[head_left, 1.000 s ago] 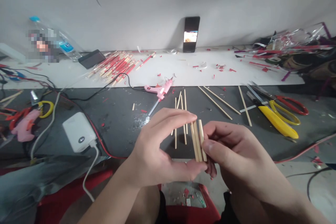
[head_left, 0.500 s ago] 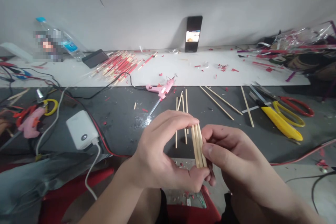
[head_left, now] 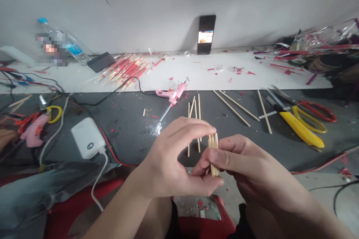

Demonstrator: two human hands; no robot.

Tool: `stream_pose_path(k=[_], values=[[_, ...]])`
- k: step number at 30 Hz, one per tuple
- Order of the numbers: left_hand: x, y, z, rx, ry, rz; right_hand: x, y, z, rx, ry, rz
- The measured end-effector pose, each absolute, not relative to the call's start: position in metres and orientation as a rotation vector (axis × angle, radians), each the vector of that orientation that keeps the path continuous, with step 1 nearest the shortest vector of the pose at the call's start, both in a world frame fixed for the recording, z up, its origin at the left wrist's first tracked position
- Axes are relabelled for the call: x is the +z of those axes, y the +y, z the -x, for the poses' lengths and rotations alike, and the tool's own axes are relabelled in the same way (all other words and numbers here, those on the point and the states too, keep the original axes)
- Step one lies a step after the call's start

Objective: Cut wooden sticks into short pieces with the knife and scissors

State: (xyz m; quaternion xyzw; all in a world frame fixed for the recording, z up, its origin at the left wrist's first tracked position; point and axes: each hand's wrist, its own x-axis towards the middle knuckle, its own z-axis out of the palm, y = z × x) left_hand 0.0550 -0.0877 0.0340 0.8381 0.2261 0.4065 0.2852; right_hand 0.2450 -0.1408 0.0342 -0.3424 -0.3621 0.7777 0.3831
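Observation:
Several short pale wooden sticks [head_left: 214, 141] stand side by side in a small bundle between my hands. My left hand [head_left: 176, 157] grips the bundle by its two ends, index finger at the top and thumb at the bottom. My right hand [head_left: 238, 160] is closed on the bundle's middle, its thumb lying across the front and fingers behind. Just beyond, on the dark table, lie loose sticks [head_left: 199, 108], partly hidden by my left hand. A pink glue gun [head_left: 174, 94] rests on its side past them.
Longer sticks [head_left: 232, 109], a yellow utility knife [head_left: 301, 129] and scissors [head_left: 315, 110] lie to the right. On the left are a white power bank [head_left: 87, 138] with a cable and another pink glue gun [head_left: 35, 130]. A phone [head_left: 206, 35] leans against the wall near red-wrapped chopsticks [head_left: 126, 71].
My right thumb has moved left across the front of the bundle, and the right fingers now reach round behind it. The bundle has turned and shifted slightly to the right.

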Motion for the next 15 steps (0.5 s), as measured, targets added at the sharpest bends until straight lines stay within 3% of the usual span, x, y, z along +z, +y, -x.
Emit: stream_pose_path(k=[15], values=[[0.0344,-0.0865,-0.0534,1.012,0.563,-2.264,0.0348,-0.1398,-0.2534,2.131,-0.894,0.824]])
